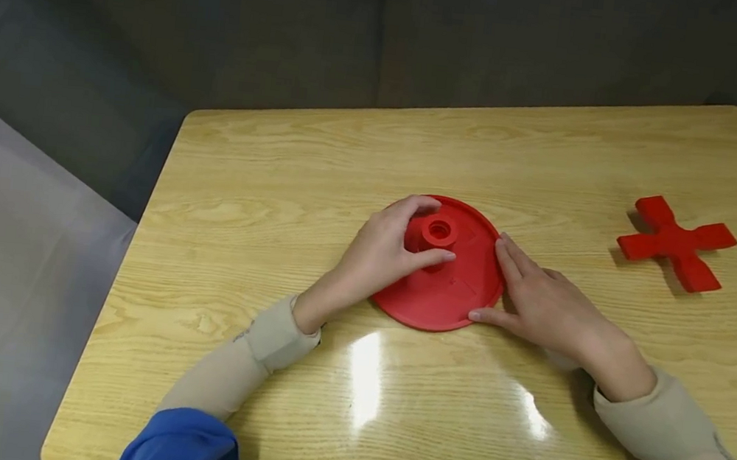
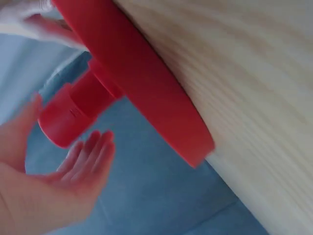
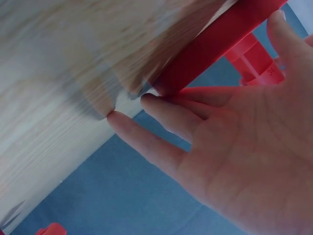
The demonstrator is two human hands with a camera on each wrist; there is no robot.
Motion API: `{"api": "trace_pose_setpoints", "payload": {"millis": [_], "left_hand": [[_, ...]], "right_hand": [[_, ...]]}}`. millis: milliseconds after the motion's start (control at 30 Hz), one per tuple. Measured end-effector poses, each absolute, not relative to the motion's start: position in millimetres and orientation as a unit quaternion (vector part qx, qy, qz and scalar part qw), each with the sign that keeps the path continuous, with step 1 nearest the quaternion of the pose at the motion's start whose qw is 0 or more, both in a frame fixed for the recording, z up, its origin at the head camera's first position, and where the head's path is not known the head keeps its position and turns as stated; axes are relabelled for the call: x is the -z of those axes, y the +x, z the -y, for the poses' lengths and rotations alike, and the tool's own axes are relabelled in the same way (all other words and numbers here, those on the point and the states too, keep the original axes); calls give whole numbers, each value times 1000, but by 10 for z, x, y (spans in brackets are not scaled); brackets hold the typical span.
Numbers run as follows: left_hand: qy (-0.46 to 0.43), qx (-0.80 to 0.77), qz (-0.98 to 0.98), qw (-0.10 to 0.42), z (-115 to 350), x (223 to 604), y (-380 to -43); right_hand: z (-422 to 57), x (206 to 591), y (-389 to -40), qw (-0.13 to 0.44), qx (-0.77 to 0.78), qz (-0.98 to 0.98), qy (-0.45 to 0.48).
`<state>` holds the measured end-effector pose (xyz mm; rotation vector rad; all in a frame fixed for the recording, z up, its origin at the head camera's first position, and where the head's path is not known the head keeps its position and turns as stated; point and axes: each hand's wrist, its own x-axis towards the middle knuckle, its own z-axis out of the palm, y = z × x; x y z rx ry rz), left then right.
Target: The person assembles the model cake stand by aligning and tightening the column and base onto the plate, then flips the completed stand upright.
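Observation:
A round red plastic disc with a raised rim lies flat on the table, and a hollow red post stands up from its middle. My left hand is around the post with thumb and fingers spread; the left wrist view shows gaps between this hand and the post. At the disc's right side, my right hand touches the rim with fairly straight fingers and the thumb. In the right wrist view, the little finger of that hand reaches down to the tabletop.
A red cross-shaped piece with four arms lies on the right part of the wooden table. Dark grey cloth hangs behind the table's far edge, and pale cloth is at the left.

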<state>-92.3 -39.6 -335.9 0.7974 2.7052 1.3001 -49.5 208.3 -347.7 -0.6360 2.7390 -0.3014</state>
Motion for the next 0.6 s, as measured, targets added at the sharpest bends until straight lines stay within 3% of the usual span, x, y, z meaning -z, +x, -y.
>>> {"api": "trace_pose_setpoints", "payload": {"millis": [100, 200, 600], "left_hand": [[251, -402, -881, -14, 354, 3349, -898], [257, -409, -876, 0, 359, 3343, -916], [398, -482, -757, 189, 554, 3342, -1316]], "right_hand": [[-2082, 3469, -501, 159, 106, -956, -223], [-2079, 3472, -500, 163, 107, -956, -221], [-2085, 3467, -499, 161, 111, -956, -217]]}}
